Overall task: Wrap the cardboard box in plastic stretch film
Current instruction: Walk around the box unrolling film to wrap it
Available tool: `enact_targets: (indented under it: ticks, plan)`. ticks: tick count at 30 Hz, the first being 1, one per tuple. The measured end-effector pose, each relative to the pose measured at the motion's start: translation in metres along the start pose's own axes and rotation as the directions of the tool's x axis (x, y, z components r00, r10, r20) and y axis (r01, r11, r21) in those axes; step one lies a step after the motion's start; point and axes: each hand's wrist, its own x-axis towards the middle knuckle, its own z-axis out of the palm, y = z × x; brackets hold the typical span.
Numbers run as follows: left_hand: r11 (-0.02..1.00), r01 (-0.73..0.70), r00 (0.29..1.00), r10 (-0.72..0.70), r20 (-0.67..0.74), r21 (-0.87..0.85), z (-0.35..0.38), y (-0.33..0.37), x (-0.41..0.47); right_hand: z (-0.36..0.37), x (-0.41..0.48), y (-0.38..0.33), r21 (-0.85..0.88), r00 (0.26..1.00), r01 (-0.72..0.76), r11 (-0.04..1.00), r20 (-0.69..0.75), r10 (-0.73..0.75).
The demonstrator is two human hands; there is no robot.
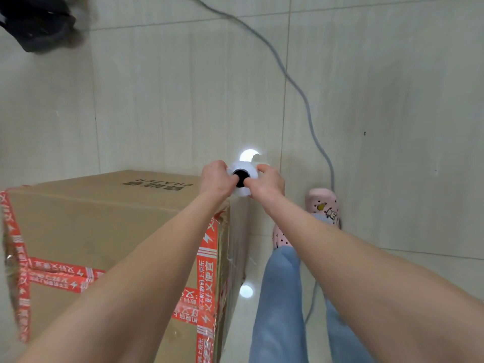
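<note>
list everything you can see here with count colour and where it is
floor: one, pale tiles, all around
cardboard box: one, brown, lower left
tape: several strips, red with white print, on the box's top and edges
stretch film roll: one, white with dark core, by the box's far right corner
cable: one, grey, trailing over the floor at right
dark object: one, black, blurred, top left
shoes: two, pink, right of the box
trouser legs: two, blue, lower middle
left hand: grips the roll's left side
right hand: grips the roll's right side
</note>
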Motion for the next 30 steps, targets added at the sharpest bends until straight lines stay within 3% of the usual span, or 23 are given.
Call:
enact_targets:
  ticks: [10, 16, 20, 23, 26, 30]
  plan:
    - [0.993, 0.112, 0.992, -0.113, -0.055, -0.022, -0.014, -0.014, 0.012, 0.009, 0.013, -0.036, -0.331, 0.993, 0.111, 0.937, 0.086, -0.087]
    - [0.967, -0.127, 0.989, 0.139, -0.04, 0.22, -0.028, -0.002, 0.029, 0.013, 0.02, -0.065, -0.592, 0.964, 0.26, 0.763, 0.208, -0.167]
    - [0.958, -0.129, 0.987, 0.15, -0.063, 0.257, -0.029, 0.005, 0.031, 0.007, 0.026, -0.078, -0.67, 0.956, 0.289, 0.684, 0.24, -0.168]
    - [0.984, -0.089, 0.991, 0.103, -0.087, 0.156, -0.031, 0.004, 0.036, 0.008, 0.029, -0.082, -0.674, 0.952, 0.302, 0.674, 0.255, -0.172]
    - [0.999, 0.022, 0.995, -0.026, -0.095, -0.043, -0.036, -0.004, 0.039, 0.016, 0.032, -0.084, -0.597, 0.96, 0.276, 0.754, 0.202, -0.191]
    - [0.918, 0.226, 0.968, -0.249, -0.027, -0.327, -0.044, -0.014, 0.045, 0.026, 0.035, -0.088, -0.489, 0.987, 0.132, 0.862, 0.147, -0.068]
